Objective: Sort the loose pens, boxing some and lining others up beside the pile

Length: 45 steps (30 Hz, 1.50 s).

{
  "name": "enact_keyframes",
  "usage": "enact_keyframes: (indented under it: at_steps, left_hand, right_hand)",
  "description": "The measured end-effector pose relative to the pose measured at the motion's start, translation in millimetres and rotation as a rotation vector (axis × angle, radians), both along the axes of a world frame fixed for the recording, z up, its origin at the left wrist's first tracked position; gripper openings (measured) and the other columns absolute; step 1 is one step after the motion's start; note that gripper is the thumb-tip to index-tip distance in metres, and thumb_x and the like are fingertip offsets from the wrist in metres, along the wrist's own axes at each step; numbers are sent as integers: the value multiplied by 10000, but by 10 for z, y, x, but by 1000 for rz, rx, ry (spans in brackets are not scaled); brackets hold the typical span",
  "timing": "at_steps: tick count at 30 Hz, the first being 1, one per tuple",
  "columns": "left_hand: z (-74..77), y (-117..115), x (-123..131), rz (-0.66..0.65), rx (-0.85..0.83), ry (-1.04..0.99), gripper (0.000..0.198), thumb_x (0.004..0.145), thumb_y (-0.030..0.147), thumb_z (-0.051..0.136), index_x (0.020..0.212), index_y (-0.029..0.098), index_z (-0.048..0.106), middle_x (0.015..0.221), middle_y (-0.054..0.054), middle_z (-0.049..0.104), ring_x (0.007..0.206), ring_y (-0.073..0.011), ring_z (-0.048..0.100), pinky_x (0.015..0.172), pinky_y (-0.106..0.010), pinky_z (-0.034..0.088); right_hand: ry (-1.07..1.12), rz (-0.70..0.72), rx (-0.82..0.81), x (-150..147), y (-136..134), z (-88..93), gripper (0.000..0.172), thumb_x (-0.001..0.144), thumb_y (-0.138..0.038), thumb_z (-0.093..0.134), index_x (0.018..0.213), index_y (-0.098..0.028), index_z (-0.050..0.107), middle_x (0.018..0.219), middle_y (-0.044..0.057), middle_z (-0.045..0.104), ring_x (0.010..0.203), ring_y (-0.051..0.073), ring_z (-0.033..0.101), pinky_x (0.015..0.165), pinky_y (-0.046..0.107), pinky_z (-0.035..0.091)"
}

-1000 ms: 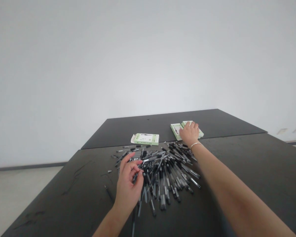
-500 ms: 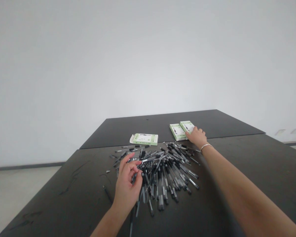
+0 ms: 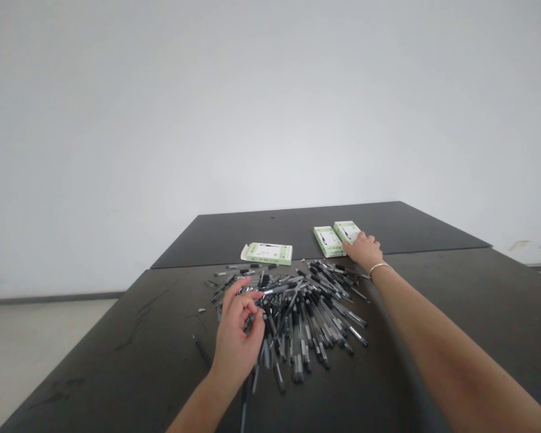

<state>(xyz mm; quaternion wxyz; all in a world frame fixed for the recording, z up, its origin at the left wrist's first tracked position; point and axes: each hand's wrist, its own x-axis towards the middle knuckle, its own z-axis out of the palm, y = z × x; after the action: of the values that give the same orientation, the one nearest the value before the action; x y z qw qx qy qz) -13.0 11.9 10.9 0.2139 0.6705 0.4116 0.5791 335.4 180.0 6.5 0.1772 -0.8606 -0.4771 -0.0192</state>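
- Left hand (image 3: 238,343) pinched a slim black-and-clear pen (image 3: 249,323) at the heap's left side!
- Right hand (image 3: 364,251), fingers spread, pressed on a pale green cardboard box (image 3: 347,231)!
- A heap of black-and-clear pens (image 3: 311,319) lay near the black tabletop's (image 3: 117,361) far edge.

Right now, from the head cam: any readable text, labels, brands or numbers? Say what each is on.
No text can be read; all of it is too small or blurred.
Pale green box on the left: dark print on top, unreadable.
Middle pale green box: dark print on top, unreadable.
Pale green box on the right: dark print on top, unreadable.
Pile of black and clear pens: no legible markings.
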Motion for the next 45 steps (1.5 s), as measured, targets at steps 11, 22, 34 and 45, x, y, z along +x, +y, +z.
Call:
enact_keyframes:
  at_steps: [11, 22, 34, 45]
  left_hand:
    - [9, -5, 4, -11, -6, 7, 165, 844, 63, 522, 792, 208, 463, 1328, -95, 424, 1040, -176, 624, 842, -320, 561]
    - [-4, 10, -11, 11, -18, 5, 167, 836, 56, 508, 781, 207, 458, 1336, -87, 423, 1054, -177, 613, 857, -329, 548]
    - [-5, -4, -27, 17, -30, 30, 187, 817, 20, 490, 815, 205, 459, 1334, -111, 437, 1106, -216, 592, 925, -407, 512]
    - [-20, 61, -21, 17, -56, -190, 437, 882, 184, 569, 1290, 266, 434, 1323, -112, 459, 1105, -193, 561, 861, -312, 525]
  right_hand:
    - [-63, -22, 87, -38, -54, 17, 773, 834, -543, 518, 1404, -46, 358, 1349, 284, 439, 1226, 449, 432, 938, 571, 389]
    - [-166, 886, -27, -1348, 290, 28, 809, 809, -530, 598, 1429, -50, 398, 1496, 196, 403, 1391, 301, 344, 1135, 366, 279]
    - [-101, 896, -85, -1656, 368, -134, 634, 794, -475, 621, 1304, -117, 506, 1340, 215, 541, 1225, 373, 496, 1006, 503, 387]
    - [4, 997, 145, -1506, -38, 246, 689, 807, -387, 662, 1350, -56, 397, 1328, 207, 488, 1249, 291, 459, 1068, 390, 368]
